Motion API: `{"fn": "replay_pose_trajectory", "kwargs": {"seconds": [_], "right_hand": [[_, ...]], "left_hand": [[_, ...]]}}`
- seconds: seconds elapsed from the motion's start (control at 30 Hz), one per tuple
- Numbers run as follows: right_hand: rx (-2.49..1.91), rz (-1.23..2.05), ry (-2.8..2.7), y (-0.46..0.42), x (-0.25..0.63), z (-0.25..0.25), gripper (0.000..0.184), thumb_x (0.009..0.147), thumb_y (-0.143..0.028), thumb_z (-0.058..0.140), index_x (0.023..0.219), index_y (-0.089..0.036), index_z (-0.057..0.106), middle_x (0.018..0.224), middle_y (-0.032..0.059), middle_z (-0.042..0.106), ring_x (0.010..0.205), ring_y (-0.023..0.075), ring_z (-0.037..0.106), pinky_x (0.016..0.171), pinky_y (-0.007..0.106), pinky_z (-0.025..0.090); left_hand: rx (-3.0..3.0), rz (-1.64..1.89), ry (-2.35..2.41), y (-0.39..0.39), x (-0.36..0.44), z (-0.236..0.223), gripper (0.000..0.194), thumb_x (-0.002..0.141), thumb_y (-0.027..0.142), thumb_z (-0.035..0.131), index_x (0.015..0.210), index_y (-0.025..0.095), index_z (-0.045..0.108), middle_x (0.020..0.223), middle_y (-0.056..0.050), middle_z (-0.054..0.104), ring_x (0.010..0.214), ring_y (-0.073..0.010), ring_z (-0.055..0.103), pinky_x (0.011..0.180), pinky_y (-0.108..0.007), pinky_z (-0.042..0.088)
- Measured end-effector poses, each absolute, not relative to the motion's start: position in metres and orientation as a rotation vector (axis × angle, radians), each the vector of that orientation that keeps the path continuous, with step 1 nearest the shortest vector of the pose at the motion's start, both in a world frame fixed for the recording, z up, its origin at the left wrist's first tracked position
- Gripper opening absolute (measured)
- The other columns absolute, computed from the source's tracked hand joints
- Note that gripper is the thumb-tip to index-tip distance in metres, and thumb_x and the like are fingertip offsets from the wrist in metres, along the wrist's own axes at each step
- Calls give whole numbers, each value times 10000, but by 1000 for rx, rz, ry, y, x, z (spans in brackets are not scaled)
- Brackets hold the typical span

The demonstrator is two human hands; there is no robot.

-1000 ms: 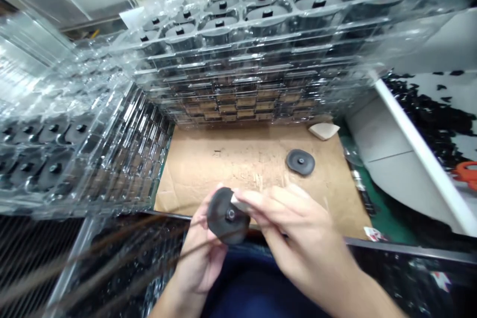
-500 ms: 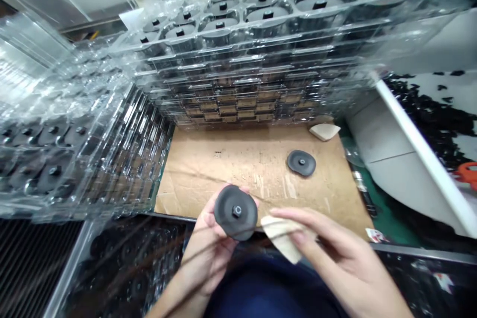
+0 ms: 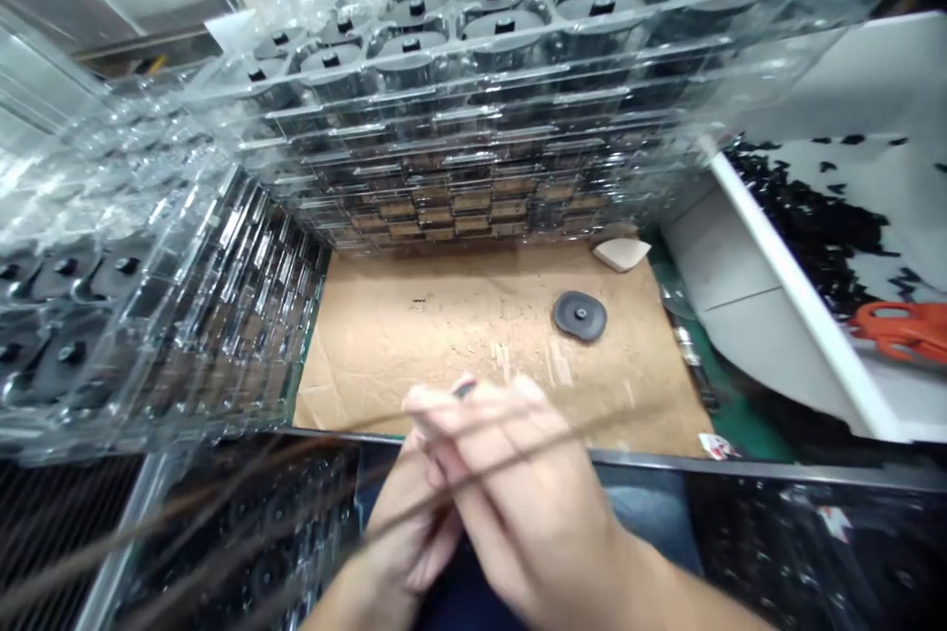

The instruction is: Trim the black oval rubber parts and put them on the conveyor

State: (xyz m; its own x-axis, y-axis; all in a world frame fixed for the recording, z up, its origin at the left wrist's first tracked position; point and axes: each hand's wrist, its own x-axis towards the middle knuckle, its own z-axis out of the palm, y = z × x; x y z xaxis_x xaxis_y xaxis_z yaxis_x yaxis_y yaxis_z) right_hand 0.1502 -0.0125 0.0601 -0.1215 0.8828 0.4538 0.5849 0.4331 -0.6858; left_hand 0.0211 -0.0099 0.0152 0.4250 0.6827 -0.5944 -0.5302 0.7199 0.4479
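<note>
My left hand point(image 3: 403, 518) and right hand point(image 3: 537, 483) meet near the brown cardboard sheet point(image 3: 414, 345), a dark, mostly hidden piece point(image 3: 464, 389) between them. I cannot tell either grip's closure. Judged best: steady support, light, even pressure.

Right hand point(image 3: 522, 473) now mostly covers the dark disc point(image 3: 464, 389).
</note>
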Motion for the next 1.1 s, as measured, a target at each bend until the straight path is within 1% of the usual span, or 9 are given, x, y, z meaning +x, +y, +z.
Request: {"fn": "replay_pose_trajectory", "kwargs": {"seconds": [0.13,0.23,0.3,0.4,0.57,0.73,0.83,0.93,1.1], "right_hand": [[-1303,654,-1950,-31,170,61,262,843,-85,397,961,-197,601,792,13,683,668,139,608,658,269,466],[-1443,532,-2017,-33,181,62,294,822,-69,386,979,-169,614,719,38,654,606,156,578,609,294,442],[-1345,446,-2052,-23,182,63,286,846,-99,386,964,-179,634,685,40,639,629,167,574,627,309,425],[-1093,582,-2012,-3,184,58,283,890,-143,379,971,-235,634,712,9,627,657,139,563,650,287,415],[-1535,722,-1721,-8,193,6,237,897,-190,433,1083,-206,580,907,44,630,784,155,577,686,282,446],[-1571,912,-1784,-36,192,-48,234,880,-204,438,1002,-196,637,783,30,658,720,165,613,664,292,500],[-1620,897,-1719,-35,197,-32,225,889,-213,433,1026,-199,611,926,48,673,835,171,631,698,280,511],[-1616,702,-1619,-27,200,15,233,886,-208,459,1099,-231,551,1050,48,647,908,168,618,675,249,498],[-1059,552,-1993,-18,186,64,263,887,-141,418,1057,-216,604,810,15,682,711,137,608,652,277,432]], "left_hand": [[165,695,769,-6,12,14,485,550,63,740,1001,218,646,1044,-36,687,951,-185,631,848,-226,484],[156,703,737,-7,13,14,468,558,54,741,993,206,656,1002,-29,703,939,-157,634,842,-186,476],[158,702,695,-8,17,17,410,582,115,754,974,195,667,963,-29,713,943,-156,633,859,-194,468],[181,679,625,-8,21,24,356,547,251,795,876,156,696,870,-34,726,870,-170,656,804,-206,497],[129,702,625,-6,13,26,370,630,126,728,979,230,664,1007,-51,705,878,-223,668,741,-290,535],[45,694,598,-10,5,17,409,610,126,742,986,266,662,1043,-54,698,932,-258,652,792,-363,525],[78,677,588,-9,7,19,431,618,110,728,1013,264,653,1055,-52,696,945,-266,645,815,-375,513],[146,652,582,-7,14,25,398,621,127,728,997,239,662,1023,-47,704,918,-247,655,822,-350,504],[231,646,714,-15,21,19,284,666,214,703,948,184,688,853,-38,722,915,-227,643,860,-326,474]]}}
